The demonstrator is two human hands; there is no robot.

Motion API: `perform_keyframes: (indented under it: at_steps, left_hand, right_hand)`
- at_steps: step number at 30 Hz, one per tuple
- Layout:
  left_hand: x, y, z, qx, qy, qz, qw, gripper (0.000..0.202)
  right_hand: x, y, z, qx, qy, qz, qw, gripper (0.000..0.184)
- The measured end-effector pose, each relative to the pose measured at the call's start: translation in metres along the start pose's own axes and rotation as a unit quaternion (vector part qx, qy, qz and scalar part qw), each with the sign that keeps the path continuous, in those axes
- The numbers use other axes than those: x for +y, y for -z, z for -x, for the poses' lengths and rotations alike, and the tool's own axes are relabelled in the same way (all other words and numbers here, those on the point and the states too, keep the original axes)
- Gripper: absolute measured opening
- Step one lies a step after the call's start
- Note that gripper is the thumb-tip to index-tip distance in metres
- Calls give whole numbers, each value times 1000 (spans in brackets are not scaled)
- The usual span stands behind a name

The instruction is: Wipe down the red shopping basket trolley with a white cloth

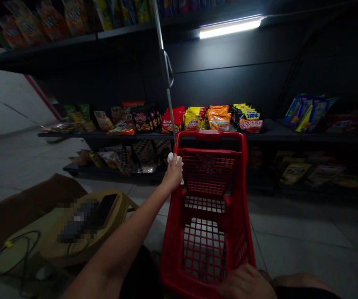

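A red plastic shopping cart (244, 199) stands in front of me, its mesh basket open toward me. My left hand (174, 173) reaches out to the cart's far left rim. It is closed on a white cloth or tissue (170, 156), pressed against the plastic there. My right hand (247, 283) rests at the near right corner of the rim, its fingers curled over the edge and partly blurred. A thin metal pole (167, 74) with a dark grip rises behind the cart's left side.
Dark shelves (270, 129) hold snack bags (218, 118) behind the cart. On the left, a yellowish stool (119, 203) carries a phone (106, 211) and a blurred dark object (79, 220). A black cable (26, 238) and a cardboard box (42, 195) are beside it.
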State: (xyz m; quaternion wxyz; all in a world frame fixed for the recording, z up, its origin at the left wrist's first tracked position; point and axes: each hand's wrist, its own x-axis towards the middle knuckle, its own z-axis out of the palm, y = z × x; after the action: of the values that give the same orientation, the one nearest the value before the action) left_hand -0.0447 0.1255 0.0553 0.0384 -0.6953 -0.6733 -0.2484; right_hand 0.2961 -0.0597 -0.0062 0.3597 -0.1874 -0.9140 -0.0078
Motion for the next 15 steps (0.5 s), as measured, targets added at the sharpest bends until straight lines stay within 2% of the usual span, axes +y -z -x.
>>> perform_keyframes:
  at_steps: [1, 3, 6, 8, 10, 15]
  left_hand:
    - [3, -2, 9, -2, -3, 4, 1000, 64]
    - [8, -5, 42, -10, -14, 12, 1000, 62]
    - [13, -4, 96, -19, -55, 25, 998, 63]
    - [12, -1, 114, -28, -85, 40, 995, 66]
    - [9, 1, 108, -31, -90, 58, 994, 71]
    - [12, -1, 40, 33, 5, 132, 991, 77]
  right_hand:
    - [11, 6, -12, -6, -31, 3, 1000, 25]
    - [44, 16, -41, -16, -145, 54, 988, 40]
    - [105, 18, -78, -1, -314, 139, 939, 59]
    - [136, 13, -90, -40, -382, 130, 914, 61]
    - [151, 7, -91, -82, -411, 106, 902, 61]
    - [140, 7, -88, -123, -441, 106, 883, 67]
